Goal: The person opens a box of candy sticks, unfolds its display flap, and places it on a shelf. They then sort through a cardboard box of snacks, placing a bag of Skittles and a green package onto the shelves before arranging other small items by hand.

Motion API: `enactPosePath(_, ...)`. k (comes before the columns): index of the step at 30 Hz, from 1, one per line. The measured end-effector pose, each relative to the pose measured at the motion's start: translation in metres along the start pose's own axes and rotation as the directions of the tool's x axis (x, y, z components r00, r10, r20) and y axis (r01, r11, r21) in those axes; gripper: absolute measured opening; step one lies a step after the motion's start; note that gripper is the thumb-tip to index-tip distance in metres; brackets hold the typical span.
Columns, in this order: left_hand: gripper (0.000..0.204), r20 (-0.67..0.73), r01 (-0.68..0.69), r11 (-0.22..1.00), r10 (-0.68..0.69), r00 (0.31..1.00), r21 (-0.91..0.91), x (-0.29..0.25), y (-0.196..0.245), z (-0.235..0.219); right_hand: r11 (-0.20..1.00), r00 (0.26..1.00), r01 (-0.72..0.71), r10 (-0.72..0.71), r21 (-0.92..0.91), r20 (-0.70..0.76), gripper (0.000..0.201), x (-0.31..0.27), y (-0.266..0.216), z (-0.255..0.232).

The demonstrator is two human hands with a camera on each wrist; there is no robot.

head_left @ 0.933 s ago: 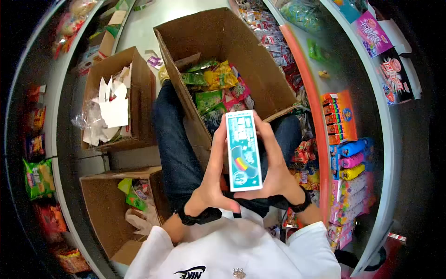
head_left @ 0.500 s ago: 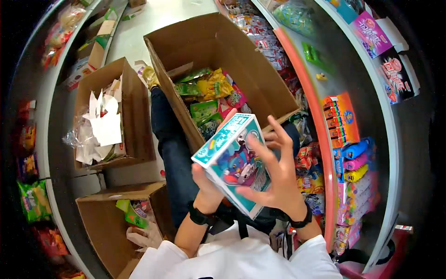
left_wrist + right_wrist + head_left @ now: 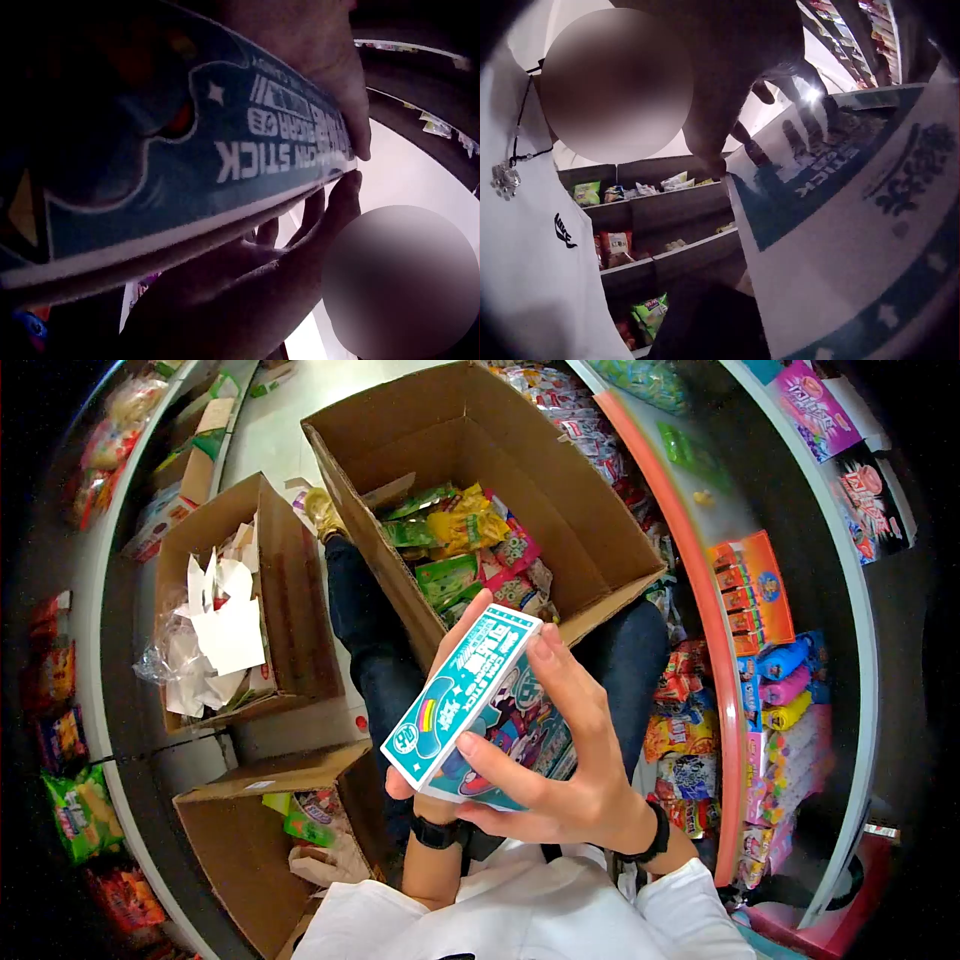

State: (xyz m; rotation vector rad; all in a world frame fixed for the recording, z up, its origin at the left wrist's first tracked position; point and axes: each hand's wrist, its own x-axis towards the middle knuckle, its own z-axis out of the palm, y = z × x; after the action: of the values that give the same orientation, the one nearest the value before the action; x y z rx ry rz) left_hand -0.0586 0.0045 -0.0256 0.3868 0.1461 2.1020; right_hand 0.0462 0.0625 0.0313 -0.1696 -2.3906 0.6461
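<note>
A teal and white candy box [image 3: 455,705], printed "CAN STICK" with cartoon figures, is held tilted between both hands above the lap. My left hand [image 3: 463,628] grips it from behind and below; its fingertips show past the far edge and its thumb by the lower left corner, the palm hidden. My right hand [image 3: 580,775] holds the near right side, its thumb on the front edge and a forefinger at the top corner. The box's printed side [image 3: 277,150] fills much of the dark left wrist view. In the right wrist view, a broad white panel of the box [image 3: 817,277] shows.
A large cardboard carton [image 3: 570,490] with several candy bags [image 3: 465,525] stands between the legs. To the left are a carton of paper scraps [image 3: 228,635] and another carton [image 3: 225,850]. Shelves of sweets line both sides, with a red rail [image 3: 733,760] close on the right.
The candy box has turned from upright and face-on to a slant, showing its picture side, then its narrow printed side again. The right hand's spread fingers have come down onto its edges.
</note>
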Motion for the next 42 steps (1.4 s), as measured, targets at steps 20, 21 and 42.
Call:
enactPosePath(20, 0.15, -0.031, -0.091, 0.986, 0.096, 0.995, 0.142, -0.012, 0.006, -0.014, 0.996, 1.0, 0.004, -0.005, -0.091, -0.003, 0.059, 0.002, -0.01, 0.01)
enactPosePath(21, 0.151, -0.064, -0.078, 0.985, 0.089, 0.994, 0.157, -0.013, 0.006, -0.012, 0.995, 1.0, 0.009, -0.008, -0.102, 0.018, 0.06, 0.001, -0.01, 0.009)
enactPosePath(42, 0.142, -0.031, -0.115, 0.989, 0.118, 0.993, 0.095, -0.009, -0.005, -0.006, 0.99, 0.999, 0.014, -0.009, -0.14, 0.03, 0.048, 0.0, -0.002, 0.009)
